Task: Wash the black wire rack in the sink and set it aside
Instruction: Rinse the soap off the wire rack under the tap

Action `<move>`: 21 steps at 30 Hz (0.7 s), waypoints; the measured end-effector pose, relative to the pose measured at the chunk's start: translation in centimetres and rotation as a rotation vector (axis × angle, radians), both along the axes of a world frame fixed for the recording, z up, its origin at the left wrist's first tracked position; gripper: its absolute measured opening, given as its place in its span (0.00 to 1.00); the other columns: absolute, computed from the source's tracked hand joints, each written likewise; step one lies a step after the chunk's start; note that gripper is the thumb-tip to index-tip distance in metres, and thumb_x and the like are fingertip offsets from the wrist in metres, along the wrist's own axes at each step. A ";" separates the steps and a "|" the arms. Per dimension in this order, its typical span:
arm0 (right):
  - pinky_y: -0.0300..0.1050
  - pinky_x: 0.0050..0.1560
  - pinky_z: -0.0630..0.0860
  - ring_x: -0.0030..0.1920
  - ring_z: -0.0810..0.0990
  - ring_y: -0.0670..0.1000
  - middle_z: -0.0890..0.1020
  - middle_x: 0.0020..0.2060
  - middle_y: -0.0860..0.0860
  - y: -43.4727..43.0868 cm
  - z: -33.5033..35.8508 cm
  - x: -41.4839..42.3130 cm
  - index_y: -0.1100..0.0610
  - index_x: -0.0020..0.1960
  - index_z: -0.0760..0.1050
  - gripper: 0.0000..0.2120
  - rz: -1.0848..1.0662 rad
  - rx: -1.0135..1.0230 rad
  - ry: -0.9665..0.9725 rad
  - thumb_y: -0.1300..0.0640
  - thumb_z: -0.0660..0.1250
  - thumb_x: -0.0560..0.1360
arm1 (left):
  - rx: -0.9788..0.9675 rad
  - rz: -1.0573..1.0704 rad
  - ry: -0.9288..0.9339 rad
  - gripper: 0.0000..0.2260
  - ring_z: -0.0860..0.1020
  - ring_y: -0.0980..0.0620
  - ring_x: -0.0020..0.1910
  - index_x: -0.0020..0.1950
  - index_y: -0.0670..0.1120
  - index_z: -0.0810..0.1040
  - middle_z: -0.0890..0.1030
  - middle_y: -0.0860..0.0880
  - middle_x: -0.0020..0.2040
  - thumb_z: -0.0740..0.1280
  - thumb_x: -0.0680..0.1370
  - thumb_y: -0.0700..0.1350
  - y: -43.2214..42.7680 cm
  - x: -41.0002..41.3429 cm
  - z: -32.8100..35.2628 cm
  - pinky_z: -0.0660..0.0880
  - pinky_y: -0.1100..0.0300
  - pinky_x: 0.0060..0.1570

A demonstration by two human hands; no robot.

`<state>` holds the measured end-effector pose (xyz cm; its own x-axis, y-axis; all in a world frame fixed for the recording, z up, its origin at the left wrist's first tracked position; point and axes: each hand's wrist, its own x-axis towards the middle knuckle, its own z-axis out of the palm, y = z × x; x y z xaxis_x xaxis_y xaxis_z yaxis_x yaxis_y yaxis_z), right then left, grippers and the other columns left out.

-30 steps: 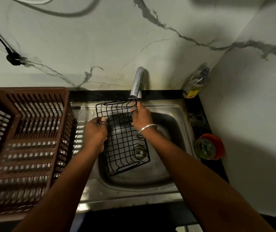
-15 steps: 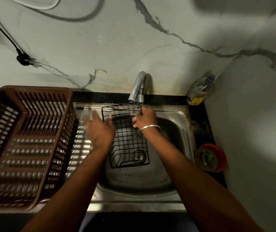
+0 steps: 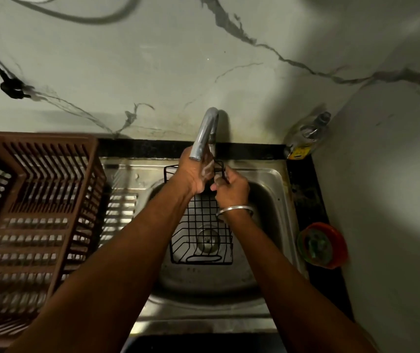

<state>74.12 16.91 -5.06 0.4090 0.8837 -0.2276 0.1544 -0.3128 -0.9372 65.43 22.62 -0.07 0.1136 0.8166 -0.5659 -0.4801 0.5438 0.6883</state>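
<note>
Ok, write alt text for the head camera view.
A right hand grips the top corner of a black wire rack standing in a steel sink under the tap, the left hand beside it. A brown basket sits left of the sink, a bottle and red tub right.

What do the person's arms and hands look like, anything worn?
Bare left hand and right hand, no gloves; no sleeves reach the visible forearms. A thin silver bangle circles the right wrist. No watch or rings visible.
</note>
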 end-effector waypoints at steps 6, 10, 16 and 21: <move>0.51 0.49 0.82 0.39 0.81 0.50 0.86 0.46 0.62 1.1 -0.3 0.2 0.60 0.74 0.72 0.22 -0.080 0.021 0.083 0.66 0.67 0.80 | -0.044 -0.027 -0.282 0.19 0.72 0.55 0.19 0.40 0.42 0.82 0.76 0.49 0.27 0.61 0.85 0.49 1.5 -0.4 0.3 0.68 0.66 0.18; 0.45 0.56 0.82 0.47 0.84 0.49 0.85 0.56 0.63 1.1 -0.4 -0.3 0.60 0.77 0.68 0.27 -0.090 0.045 0.142 0.65 0.68 0.80 | 0.003 0.083 -0.233 0.22 0.75 0.54 0.25 0.38 0.49 0.75 0.76 0.51 0.29 0.70 0.78 0.66 2.0 -0.7 0.8 0.74 0.62 0.28; 0.41 0.40 0.80 0.36 0.80 0.44 0.83 0.54 0.68 0.5 -0.3 -1.2 0.58 0.76 0.69 0.28 -0.130 0.065 0.275 0.66 0.70 0.78 | -0.042 0.238 -0.374 0.20 0.78 0.53 0.34 0.36 0.49 0.77 0.79 0.50 0.38 0.70 0.80 0.62 0.9 -1.9 -0.5 0.78 0.62 0.44; 0.36 0.32 0.73 0.28 0.73 0.43 0.80 0.34 0.54 -1.6 0.3 -1.6 0.59 0.77 0.67 0.30 -0.104 0.094 0.379 0.73 0.64 0.77 | -0.255 0.507 -0.130 0.27 0.62 0.56 0.22 0.29 0.51 0.70 0.68 0.55 0.27 0.68 0.79 0.67 0.6 -2.1 -0.5 0.61 0.63 0.25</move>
